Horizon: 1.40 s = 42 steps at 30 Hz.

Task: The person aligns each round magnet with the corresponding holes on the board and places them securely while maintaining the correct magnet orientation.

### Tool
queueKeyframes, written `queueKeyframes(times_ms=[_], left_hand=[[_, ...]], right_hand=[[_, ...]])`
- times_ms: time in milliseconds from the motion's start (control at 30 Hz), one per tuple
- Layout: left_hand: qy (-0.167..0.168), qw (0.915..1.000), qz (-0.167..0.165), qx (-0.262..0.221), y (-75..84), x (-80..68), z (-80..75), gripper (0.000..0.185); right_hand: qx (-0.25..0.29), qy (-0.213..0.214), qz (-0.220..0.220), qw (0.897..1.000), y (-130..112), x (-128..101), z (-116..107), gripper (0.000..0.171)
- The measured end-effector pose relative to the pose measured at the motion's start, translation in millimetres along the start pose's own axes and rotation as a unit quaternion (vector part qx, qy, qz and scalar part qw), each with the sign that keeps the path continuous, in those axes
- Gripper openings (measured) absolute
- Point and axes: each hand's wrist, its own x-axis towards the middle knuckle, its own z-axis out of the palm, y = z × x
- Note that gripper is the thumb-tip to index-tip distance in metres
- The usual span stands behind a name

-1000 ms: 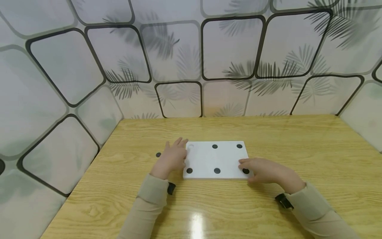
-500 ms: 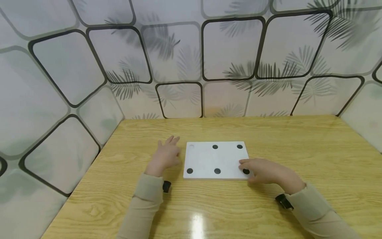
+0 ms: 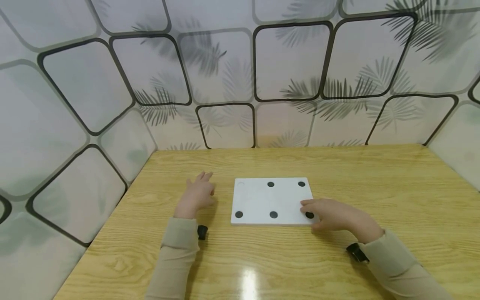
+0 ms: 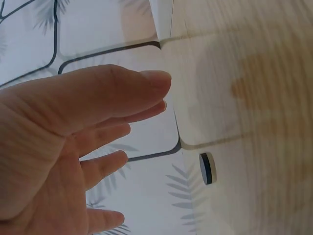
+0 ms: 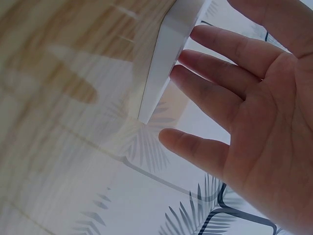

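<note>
1. Head view: hovering left hand (image 3: 197, 192), fingers loosely spread and holding nothing, beside the flat white rectangular board (image 3: 271, 201) lying on the wooden bench (image 3: 375, 183). Resting right hand (image 3: 337, 215), fingers straight, on the board's near right corner. Showing five small black round discs (image 3: 273, 214) seated, far-left recess (image 3: 240, 183) waiting unfilled.
2. Left wrist view: lying loose on the bench near the fingers (image 4: 122, 93), a sixth black disc (image 4: 207, 168).
3. Right wrist view: touching the board edge (image 5: 164, 73) with straight fingers (image 5: 215, 73).
</note>
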Motion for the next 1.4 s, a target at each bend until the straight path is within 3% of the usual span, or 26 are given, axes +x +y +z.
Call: queueKeyframes(times_ms=[733,1167,1400], left_hand=[[0.008,0.9979,-0.061,-0.02,-29.0,-2.8,3.0,0.008],[-0.031,0.995,-0.084,-0.044,-32.6,-6.3,3.5,0.015],[-0.04,0.9947,-0.084,-0.043,-30.9,-6.0,4.1,0.007]], right_hand=[[-0.006,0.004,-0.01,1.0,2,1,-1,0.044],[-0.006,0.002,-0.007,1.0,2,1,0,0.044],[-0.002,-0.001,-0.006,1.0,2,0,1,0.044]])
